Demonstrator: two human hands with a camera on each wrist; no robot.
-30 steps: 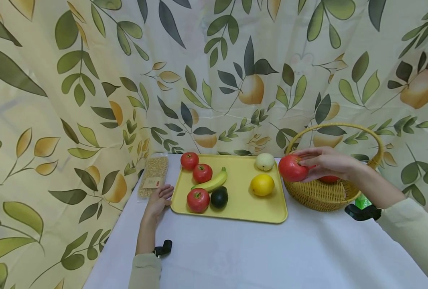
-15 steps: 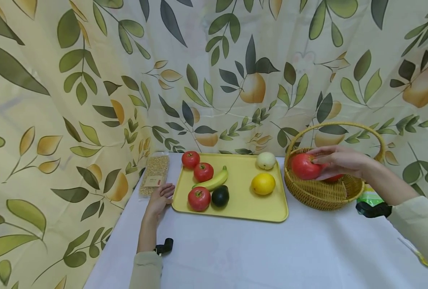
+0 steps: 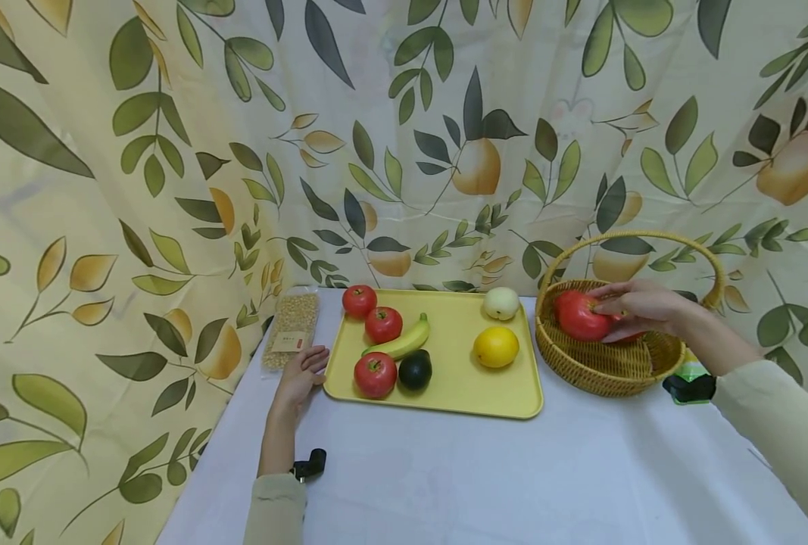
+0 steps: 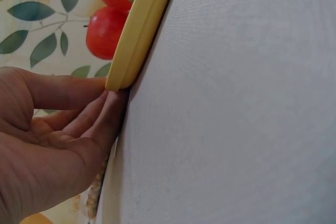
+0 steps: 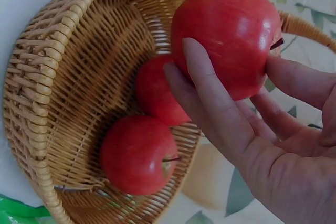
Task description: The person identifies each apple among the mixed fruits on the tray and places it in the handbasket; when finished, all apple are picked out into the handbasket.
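My right hand [image 3: 638, 309] grips a red apple [image 5: 226, 40] between thumb and fingers, over the wicker basket [image 5: 52, 72]. Two more red apples lie inside that basket; one [image 5: 139, 153] shows its stem, the other [image 5: 160, 90] sits partly behind my fingers. At the near left corner of the yellow tray [image 3: 454, 386], my left hand [image 3: 300, 378] pinches the rim, thumb on the edge and fingers under it. On the tray are three red apples [image 3: 375, 375], a banana [image 3: 404, 342], a dark avocado [image 3: 415, 370], a yellow lemon [image 3: 496, 347] and a pale green round fruit [image 3: 501, 303].
A clear bag of grains [image 3: 291, 325] lies left of the tray. The basket's tall handle [image 3: 635, 235] arches over its opening. A green packet [image 3: 691, 382] lies by the basket's right side. Behind stands a leaf-patterned curtain [image 3: 404, 151]; a white cloth [image 3: 444, 477] covers the table.
My right hand has carried the apple rightward from the tray's right edge to over the basket, lowering it slightly. My left hand stays at the tray corner.
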